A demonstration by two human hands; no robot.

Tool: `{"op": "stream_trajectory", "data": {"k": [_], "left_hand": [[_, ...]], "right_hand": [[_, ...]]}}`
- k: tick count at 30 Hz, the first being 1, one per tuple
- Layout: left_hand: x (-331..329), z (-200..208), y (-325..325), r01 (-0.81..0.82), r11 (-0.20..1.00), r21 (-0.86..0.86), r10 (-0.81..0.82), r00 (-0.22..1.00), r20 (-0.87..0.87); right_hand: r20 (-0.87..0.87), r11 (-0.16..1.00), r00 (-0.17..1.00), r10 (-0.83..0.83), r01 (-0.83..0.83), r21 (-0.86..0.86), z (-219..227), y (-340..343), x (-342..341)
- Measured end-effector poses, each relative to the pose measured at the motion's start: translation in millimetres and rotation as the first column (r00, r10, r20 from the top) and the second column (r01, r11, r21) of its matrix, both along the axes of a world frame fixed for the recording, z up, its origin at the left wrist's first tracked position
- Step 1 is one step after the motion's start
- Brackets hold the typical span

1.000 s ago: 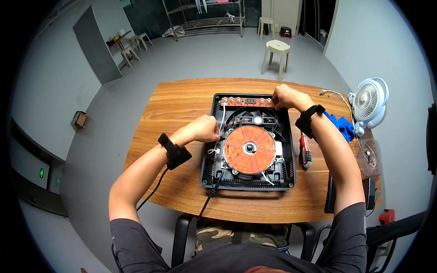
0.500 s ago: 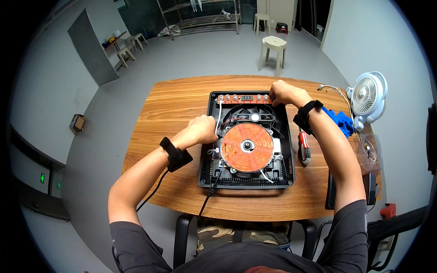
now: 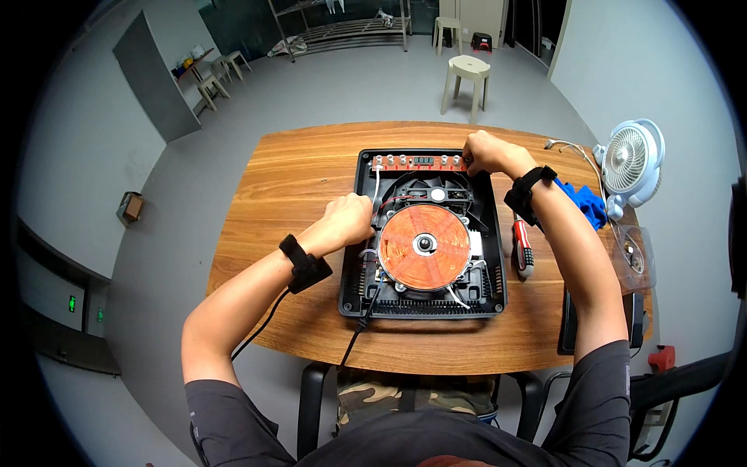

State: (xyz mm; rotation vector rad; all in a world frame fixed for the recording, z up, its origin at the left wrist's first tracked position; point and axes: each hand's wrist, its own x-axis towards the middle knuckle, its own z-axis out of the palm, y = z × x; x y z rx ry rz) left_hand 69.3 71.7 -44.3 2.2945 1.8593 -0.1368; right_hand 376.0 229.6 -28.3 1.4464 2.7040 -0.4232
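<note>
An opened black induction cooker [image 3: 352,292] lies on the wooden table [image 3: 296,179], showing its round orange coil [image 3: 424,247], a fan behind it and a red control board [image 3: 416,162] along the far edge. My left hand [image 3: 348,219] is closed at the cooker's left side, by the white wires near the coil. My right hand [image 3: 486,151] rests with curled fingers on the right end of the red board. What the fingers pinch is hidden.
A red-handled screwdriver [image 3: 521,249] lies just right of the cooker. A blue cloth [image 3: 589,204], a small white fan [image 3: 629,163] and a clear plastic piece [image 3: 634,253] stand at the table's right end. A black flat object [image 3: 569,325] lies by my right elbow. A white stool [image 3: 467,74] stands beyond the table.
Both hands stay at the same spots on the cooker. The view has shifted slightly; nothing else has visibly moved.
</note>
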Motion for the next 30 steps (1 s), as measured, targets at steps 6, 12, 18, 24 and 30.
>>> {"op": "stream_trajectory", "data": {"k": [6, 12, 18, 24, 30], "left_hand": [[-11, 10, -12, 0.055, 0.998, -0.013, -0.053, 0.993, 0.108], [-27, 32, -21, 0.369, 0.917, -0.151, -0.267, 0.85, 0.454], [-35, 15, -30, 0.403, 0.912, -0.078, -0.33, 0.833, 0.444], [-33, -4, -34, 0.347, 0.938, -0.02, -0.288, 0.808, 0.513], [-25, -4, -37, 0.314, 0.948, 0.061, -0.306, 0.836, 0.455]], "right_hand": [[-0.024, 0.999, 0.999, 0.031, -0.031, 0.009, 0, -2, 1], [0.002, 1.0, 1.0, 0.004, -0.004, 0.01, -1, -1, 3], [-0.009, 1.0, 1.0, 0.022, -0.022, 0.013, 2, -1, 0], [0.025, 1.0, 1.0, -0.004, 0.004, -0.003, 5, -3, -4], [0.058, 0.999, 0.998, 0.036, -0.036, 0.01, 15, -11, -2]]}}
